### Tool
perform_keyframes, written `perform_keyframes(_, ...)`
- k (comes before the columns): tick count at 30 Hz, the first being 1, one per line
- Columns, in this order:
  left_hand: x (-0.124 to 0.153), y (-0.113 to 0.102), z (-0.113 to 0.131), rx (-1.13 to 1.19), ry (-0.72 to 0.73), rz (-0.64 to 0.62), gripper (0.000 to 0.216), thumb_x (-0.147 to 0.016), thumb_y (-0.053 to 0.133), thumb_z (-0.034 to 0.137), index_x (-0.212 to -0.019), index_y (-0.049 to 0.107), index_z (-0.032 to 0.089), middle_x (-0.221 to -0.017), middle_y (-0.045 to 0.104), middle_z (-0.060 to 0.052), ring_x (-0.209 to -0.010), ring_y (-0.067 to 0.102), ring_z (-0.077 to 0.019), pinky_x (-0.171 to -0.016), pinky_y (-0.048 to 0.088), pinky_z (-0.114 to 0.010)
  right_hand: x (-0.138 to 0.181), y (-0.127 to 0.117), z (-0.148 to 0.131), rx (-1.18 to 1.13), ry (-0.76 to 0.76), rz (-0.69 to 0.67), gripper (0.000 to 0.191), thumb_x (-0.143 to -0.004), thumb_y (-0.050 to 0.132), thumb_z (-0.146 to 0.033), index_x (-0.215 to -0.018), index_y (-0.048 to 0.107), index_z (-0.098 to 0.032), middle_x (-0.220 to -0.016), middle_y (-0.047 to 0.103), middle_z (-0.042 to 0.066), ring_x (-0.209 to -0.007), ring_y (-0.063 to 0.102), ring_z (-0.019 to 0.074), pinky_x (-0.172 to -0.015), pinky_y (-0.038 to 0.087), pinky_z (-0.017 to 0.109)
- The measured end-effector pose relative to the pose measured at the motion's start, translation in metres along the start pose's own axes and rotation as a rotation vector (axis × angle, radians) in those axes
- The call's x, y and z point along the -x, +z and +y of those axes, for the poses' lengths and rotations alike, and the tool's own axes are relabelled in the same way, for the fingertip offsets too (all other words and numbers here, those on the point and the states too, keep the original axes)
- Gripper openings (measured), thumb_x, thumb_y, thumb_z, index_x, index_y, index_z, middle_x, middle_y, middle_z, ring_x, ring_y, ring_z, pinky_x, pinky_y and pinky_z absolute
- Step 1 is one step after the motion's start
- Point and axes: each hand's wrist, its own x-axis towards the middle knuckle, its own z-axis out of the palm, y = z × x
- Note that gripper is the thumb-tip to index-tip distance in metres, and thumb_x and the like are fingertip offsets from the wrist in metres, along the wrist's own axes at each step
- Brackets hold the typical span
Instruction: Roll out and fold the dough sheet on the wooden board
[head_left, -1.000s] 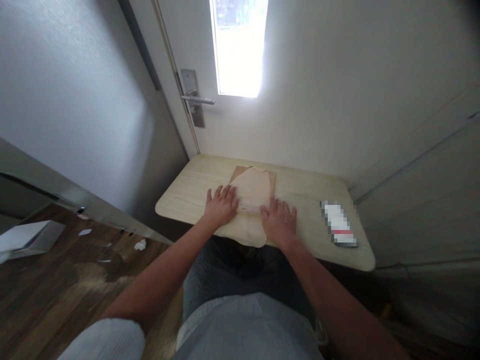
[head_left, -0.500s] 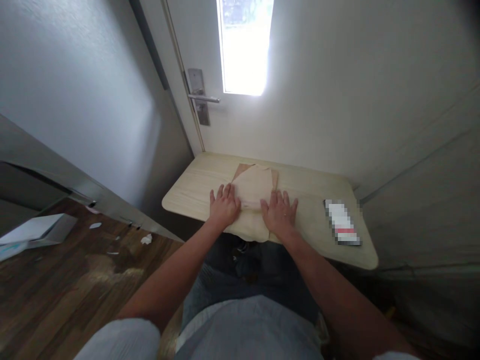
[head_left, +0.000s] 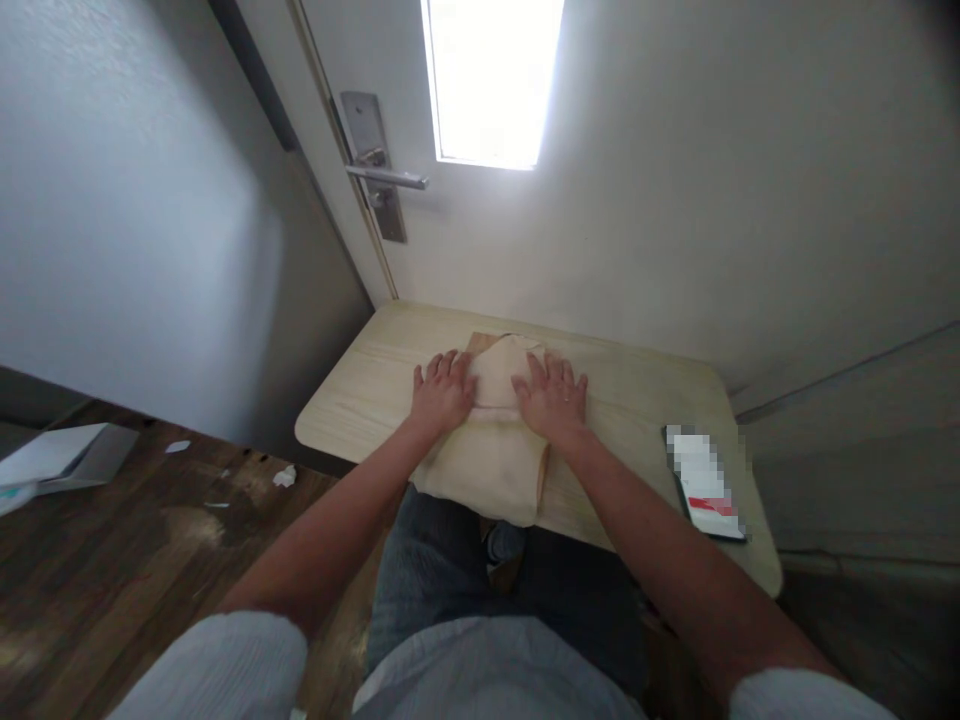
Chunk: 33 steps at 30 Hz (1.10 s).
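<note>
Hands flat on folded beige cloth

Left hand (head_left: 442,392) and right hand (head_left: 553,396) lie spread, pressing the cloth (head_left: 491,440) mid-table (head_left: 360,400), its near edge overhanging. I'd smooth outward evenly, keeping the fold lines square.

Phone (head_left: 705,483) face pixelated; cloth (head_left: 491,450) partly under hands.
</note>
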Motion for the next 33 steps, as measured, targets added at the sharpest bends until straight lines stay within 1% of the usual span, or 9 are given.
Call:
perform_keyframes(7,-0.023,-0.002,-0.002,0.01,-0.011,0.005,0.051,-0.105,0.023,0.045,-0.148,0.042,0.026,-0.155,0.046,-0.009,-0.142,0.04,-0.0284,-0.117,0.029,-0.061,-0.03,0.006,0.001,-0.018,-0.012,0.021,0.063,-0.102,0.03,-0.055,-0.154,0.039,-0.021,-0.157,0.041,0.016,-0.142,0.034,0.0387,-0.112,0.022,0.068)
perform_keyframes(10,-0.036,-0.002,-0.003,0.005,-0.023,0.02,0.052,-0.106,0.02,0.046,-0.147,0.044,0.025,-0.153,0.049,-0.009,-0.139,0.044,-0.0279,-0.116,0.029,-0.059,-0.043,0.008,0.0,-0.023,-0.01,0.062,0.062,-0.103,0.028,-0.053,-0.151,0.041,-0.017,-0.155,0.043,0.018,-0.141,0.034,0.0387,-0.113,0.021,0.067)
perform_keyframes(15,-0.053,-0.003,-0.005,0.009,-0.009,0.098,0.053,-0.106,0.018,0.045,-0.142,0.05,0.022,-0.146,0.054,-0.011,-0.133,0.048,-0.0272,-0.115,0.031,-0.052,-0.061,0.007,-0.003,-0.032,0.012,0.123,0.059,-0.103,0.027,-0.05,-0.144,0.048,-0.013,-0.149,0.049,0.02,-0.136,0.04,0.0375,-0.112,0.021,0.065)
perform_keyframes(18,-0.055,-0.005,-0.004,0.009,-0.003,0.117,0.051,-0.107,0.02,0.043,-0.137,0.054,0.021,-0.141,0.058,-0.012,-0.13,0.05,-0.0266,-0.112,0.033,-0.047,-0.061,0.003,-0.004,-0.046,-0.003,0.171,0.056,-0.103,0.029,-0.048,-0.139,0.052,-0.011,-0.144,0.054,0.021,-0.132,0.043,0.0354,-0.112,0.023,0.061)
perform_keyframes(21,-0.043,-0.007,-0.002,0.023,0.017,0.108,0.049,-0.107,0.021,0.043,-0.133,0.056,0.021,-0.137,0.06,-0.011,-0.127,0.052,-0.0257,-0.11,0.035,-0.044,-0.048,0.001,-0.004,-0.064,-0.023,0.187,0.055,-0.103,0.03,-0.046,-0.138,0.053,-0.011,-0.142,0.055,0.021,-0.131,0.044,0.0336,-0.112,0.025,0.056)
perform_keyframes(25,-0.005,-0.009,0.003,0.064,0.053,0.095,0.047,-0.107,0.023,0.042,-0.136,0.054,0.022,-0.141,0.058,-0.009,-0.13,0.05,-0.0241,-0.113,0.034,-0.042,-0.012,0.004,0.002,-0.071,-0.05,0.184,0.053,-0.103,0.032,-0.048,-0.14,0.052,-0.015,-0.146,0.053,0.018,-0.136,0.04,0.0311,-0.114,0.022,0.054)
perform_keyframes(27,0.016,-0.009,0.006,0.07,0.031,0.1,0.047,-0.106,0.024,0.042,-0.138,0.052,0.022,-0.144,0.057,-0.009,-0.133,0.048,-0.0244,-0.116,0.03,-0.045,0.008,0.004,0.004,-0.06,-0.056,0.186,0.052,-0.103,0.032,-0.048,-0.139,0.053,-0.017,-0.147,0.052,0.017,-0.138,0.038,0.0305,-0.116,0.018,0.056)
perform_keyframes(30,0.044,-0.011,0.013,0.05,-0.033,0.11,0.047,-0.106,0.025,0.042,-0.138,0.053,0.023,-0.145,0.057,-0.01,-0.136,0.046,-0.026,-0.121,0.022,-0.053,0.038,0.001,0.006,-0.032,-0.061,0.204,0.053,-0.103,0.031,-0.05,-0.139,0.054,-0.016,-0.148,0.052,0.016,-0.141,0.035,0.0312,-0.118,0.012,0.059)
perform_keyframes(33,0.065,-0.011,0.023,0.038,-0.069,0.119,0.047,-0.106,0.024,0.041,-0.139,0.054,0.023,-0.147,0.056,-0.009,-0.138,0.045,-0.0263,-0.122,0.018,-0.056,0.063,-0.003,0.003,-0.011,-0.09,0.182,0.055,-0.104,0.031,-0.049,-0.142,0.052,-0.016,-0.152,0.048,0.015,-0.143,0.032,0.0323,-0.118,0.011,0.06)
